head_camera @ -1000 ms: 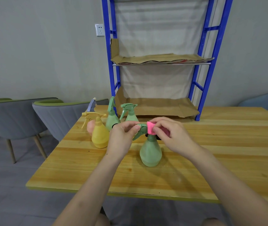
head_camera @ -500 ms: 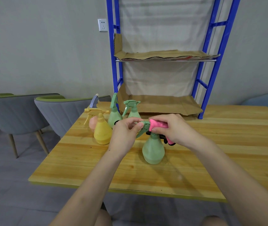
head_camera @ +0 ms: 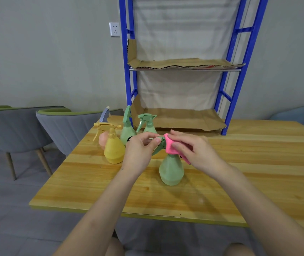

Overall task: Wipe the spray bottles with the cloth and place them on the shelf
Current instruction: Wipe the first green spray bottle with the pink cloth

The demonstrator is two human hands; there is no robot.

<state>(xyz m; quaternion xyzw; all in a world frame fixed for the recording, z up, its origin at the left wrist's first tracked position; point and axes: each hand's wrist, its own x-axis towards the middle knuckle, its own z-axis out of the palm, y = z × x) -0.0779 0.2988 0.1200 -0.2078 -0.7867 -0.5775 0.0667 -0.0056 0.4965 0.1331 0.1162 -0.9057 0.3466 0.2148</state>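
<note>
Head view: green spray bottle (head_camera: 171, 169) upright near middle of tabletop (head_camera: 230, 185), directly under both hands, long axis vertical, trigger head pointing toward left edge. Left hand (head_camera: 140, 150) pinching nozzle tip. Right hand (head_camera: 193, 152) curled round pink cloth (head_camera: 169, 147), pressing it to bottle's neck. Shelf (head_camera: 182, 118) at far edge, straight beyond bottle; right hand judged slightly nearer its lower tier. Pale matte green, pear-shaped body, probably light plastic. Four other bottles (head_camera: 114, 150) clustered toward far-left corner, not yet shelved.

Green plastic spray bottle (head_camera: 171, 169) standing on wooden table (head_camera: 277, 154), right of yellow pear-shaped bottle (head_camera: 114, 150); blue metal shelf rack (head_camera: 126, 71) standing behind.
</note>
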